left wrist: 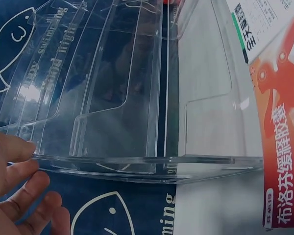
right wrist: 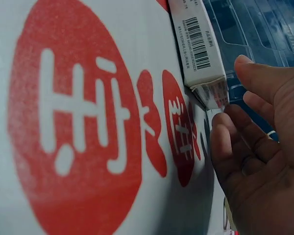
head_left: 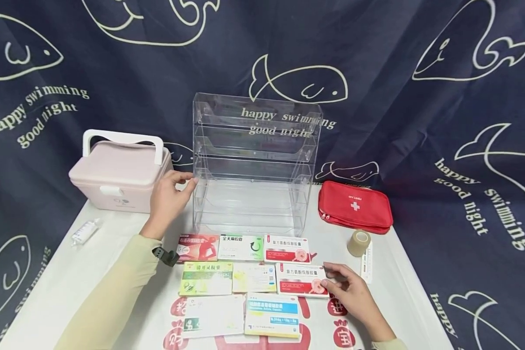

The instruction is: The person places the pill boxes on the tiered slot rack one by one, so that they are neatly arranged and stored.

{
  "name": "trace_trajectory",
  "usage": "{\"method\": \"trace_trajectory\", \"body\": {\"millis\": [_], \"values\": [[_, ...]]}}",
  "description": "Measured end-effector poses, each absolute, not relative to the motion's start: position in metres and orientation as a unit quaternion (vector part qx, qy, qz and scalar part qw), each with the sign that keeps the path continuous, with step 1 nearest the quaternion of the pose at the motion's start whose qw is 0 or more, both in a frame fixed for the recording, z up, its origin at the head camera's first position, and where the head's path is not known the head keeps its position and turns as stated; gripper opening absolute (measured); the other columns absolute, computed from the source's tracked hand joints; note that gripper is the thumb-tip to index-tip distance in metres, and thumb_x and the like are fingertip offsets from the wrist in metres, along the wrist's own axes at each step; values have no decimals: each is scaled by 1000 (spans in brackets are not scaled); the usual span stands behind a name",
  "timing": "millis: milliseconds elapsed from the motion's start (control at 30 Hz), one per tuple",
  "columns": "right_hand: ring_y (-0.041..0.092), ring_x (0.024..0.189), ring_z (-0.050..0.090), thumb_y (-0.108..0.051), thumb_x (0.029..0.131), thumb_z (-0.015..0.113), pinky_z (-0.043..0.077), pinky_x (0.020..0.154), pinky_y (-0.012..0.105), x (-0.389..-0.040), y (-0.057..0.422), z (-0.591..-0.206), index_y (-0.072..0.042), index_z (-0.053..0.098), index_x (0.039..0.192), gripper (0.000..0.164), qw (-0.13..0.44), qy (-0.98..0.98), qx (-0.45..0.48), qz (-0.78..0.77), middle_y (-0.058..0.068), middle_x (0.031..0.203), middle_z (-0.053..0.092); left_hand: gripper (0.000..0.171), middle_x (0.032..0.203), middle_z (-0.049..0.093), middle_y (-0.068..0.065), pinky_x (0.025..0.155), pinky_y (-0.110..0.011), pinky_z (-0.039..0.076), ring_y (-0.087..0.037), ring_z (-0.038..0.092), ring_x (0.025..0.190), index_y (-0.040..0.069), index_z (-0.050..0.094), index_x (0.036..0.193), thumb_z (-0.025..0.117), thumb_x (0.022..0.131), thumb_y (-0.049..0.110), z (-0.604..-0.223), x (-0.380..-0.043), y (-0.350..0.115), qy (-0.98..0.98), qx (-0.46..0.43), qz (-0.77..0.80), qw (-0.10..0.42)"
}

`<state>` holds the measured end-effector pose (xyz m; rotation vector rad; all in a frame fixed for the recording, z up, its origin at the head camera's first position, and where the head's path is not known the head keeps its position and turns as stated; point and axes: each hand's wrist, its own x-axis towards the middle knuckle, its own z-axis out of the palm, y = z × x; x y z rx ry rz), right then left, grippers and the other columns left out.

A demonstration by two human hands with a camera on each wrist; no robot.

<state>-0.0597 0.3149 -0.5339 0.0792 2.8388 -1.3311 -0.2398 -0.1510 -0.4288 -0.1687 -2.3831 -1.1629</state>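
At the left edge of a clear plastic tiered rack (head_left: 253,199), my left hand (head_left: 170,194) pinches the side panel. In the left wrist view the thumb lies on the panel (left wrist: 137,160), with the other fingers curled on its outer side. My right hand (head_left: 352,291) is at the right end of a red-and-white medicine box (head_left: 301,277), fingertips right at its corner. From the right wrist, the box's barcode side (right wrist: 196,46) shows, with the thumb apart from it. Several other medicine boxes lie in rows, among them a red box (head_left: 197,247) and a green-yellow box (head_left: 206,278).
A pink lidded case (head_left: 118,167) with a white handle stands left of the rack. To the right lie a red first-aid pouch (head_left: 354,206), a tan bandage roll (head_left: 358,243) and a white strip (head_left: 367,267). A small wrapped roll (head_left: 86,232) sits near the table's left edge.
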Motion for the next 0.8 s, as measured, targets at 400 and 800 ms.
{"method": "trace_trajectory", "body": {"millis": [400, 800], "values": [[15, 85, 56, -29, 85, 85, 51, 73, 25, -69, 315, -536, -11, 66, 134, 56, 26, 919, -6, -393, -3, 109, 63, 18, 101, 71, -11, 72, -40, 47, -30, 65, 94, 4, 74, 103, 76, 92, 18, -429, -244, -153, -869, -62, -439, 219], [21, 83, 59, -22, 85, 85, 52, 73, 27, -71, 318, -526, -5, 60, 122, 48, 93, 880, -1, -465, 8, 99, 62, 17, 99, 71, -11, 71, -38, 48, -28, 66, 92, 3, 72, 101, 75, 92, 17, -429, -246, -153, -864, -69, -450, 215]]}}
